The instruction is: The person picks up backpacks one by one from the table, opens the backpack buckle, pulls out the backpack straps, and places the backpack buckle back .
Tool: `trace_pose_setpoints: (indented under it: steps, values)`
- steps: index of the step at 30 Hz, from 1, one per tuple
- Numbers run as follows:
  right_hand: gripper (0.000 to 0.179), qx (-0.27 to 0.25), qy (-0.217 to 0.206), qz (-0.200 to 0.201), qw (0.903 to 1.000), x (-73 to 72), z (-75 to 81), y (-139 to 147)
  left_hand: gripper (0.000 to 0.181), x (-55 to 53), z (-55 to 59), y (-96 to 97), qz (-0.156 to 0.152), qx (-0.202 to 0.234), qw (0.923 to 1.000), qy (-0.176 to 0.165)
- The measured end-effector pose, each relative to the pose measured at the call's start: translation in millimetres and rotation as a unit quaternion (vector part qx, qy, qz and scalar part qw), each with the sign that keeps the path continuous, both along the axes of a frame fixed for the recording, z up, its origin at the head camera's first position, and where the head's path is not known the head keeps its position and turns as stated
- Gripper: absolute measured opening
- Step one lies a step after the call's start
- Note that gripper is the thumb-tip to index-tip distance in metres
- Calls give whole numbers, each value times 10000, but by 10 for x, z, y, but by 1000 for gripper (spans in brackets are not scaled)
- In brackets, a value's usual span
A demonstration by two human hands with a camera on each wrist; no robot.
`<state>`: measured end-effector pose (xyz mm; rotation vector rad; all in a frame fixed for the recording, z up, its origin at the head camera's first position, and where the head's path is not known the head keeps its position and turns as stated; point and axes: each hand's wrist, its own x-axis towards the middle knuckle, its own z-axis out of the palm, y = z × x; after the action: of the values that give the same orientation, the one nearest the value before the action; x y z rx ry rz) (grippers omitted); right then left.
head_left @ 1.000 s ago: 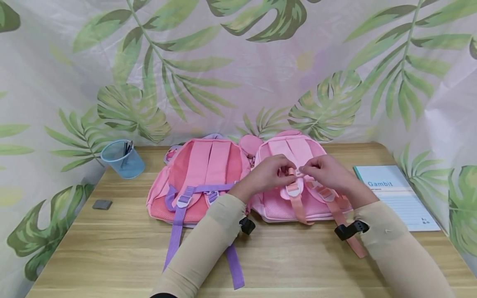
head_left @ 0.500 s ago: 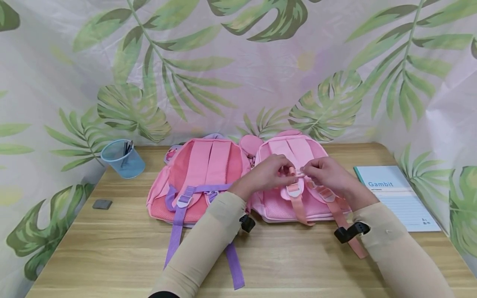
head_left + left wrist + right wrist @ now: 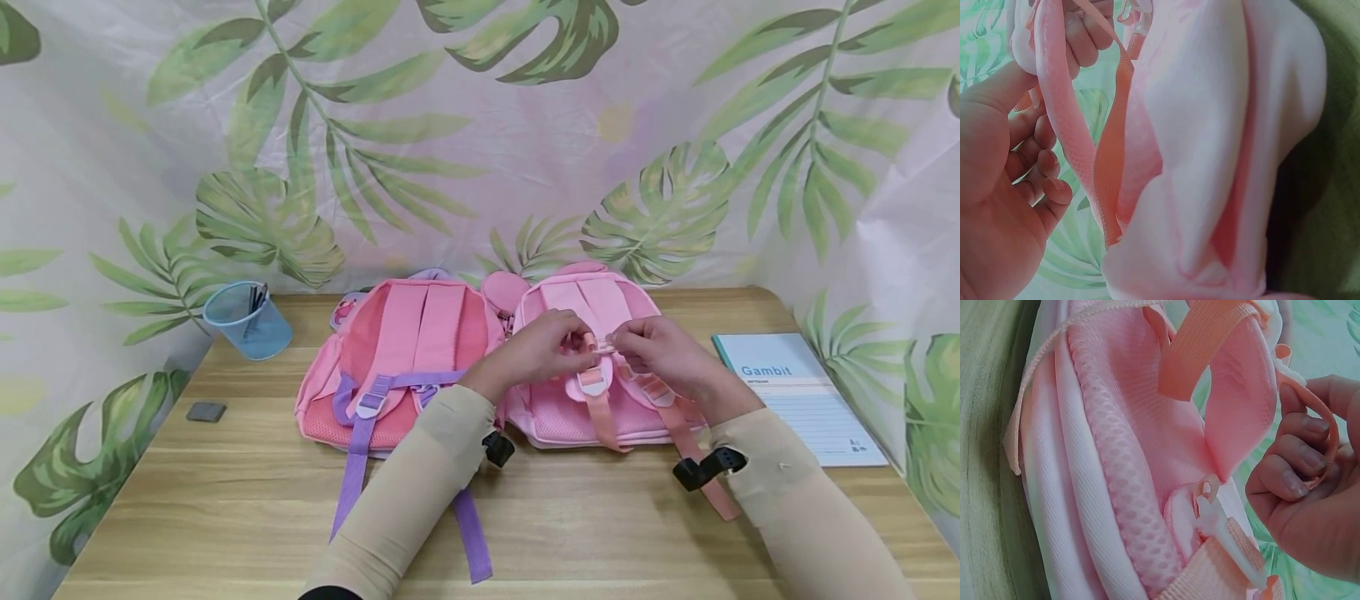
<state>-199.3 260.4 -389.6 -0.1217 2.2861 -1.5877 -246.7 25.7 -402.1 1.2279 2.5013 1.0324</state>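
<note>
We pinch orange woven webbing (image 3: 1334, 431) with our left hand (image 3: 549, 348) and right hand (image 3: 667, 358), a white plastic buckle (image 3: 603, 347) between them, at the pale-pink fabric backpack (image 3: 551, 417).

Light pink backpack (image 3: 543, 417) is soft matt cloth with bumpy mesh padding, the orange straps (image 3: 603, 423) are ribbed woven webbing, and the white buckles (image 3: 592, 382) look like smooth plastic. Surface (image 3: 570, 517) under that backpack: smooth wood grain, slight sheen. Notebook (image 3: 810, 408) right of it's smooth paper, backdrop (image 3: 525, 150) behind it's a creased, kinda shiny sheet.
</note>
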Motion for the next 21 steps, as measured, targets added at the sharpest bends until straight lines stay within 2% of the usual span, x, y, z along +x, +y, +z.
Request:
trace_pose_setpoints:
  steps: [16,21]
  values:
    - [23,-273,-409,-344,9982,1,-16,-32,19,2,6,-3,45,34,9998,-212]
    - [25,-468,-116,-265,9985,13,3,-23,19,2,14,3,-32,-93,9999,-141]
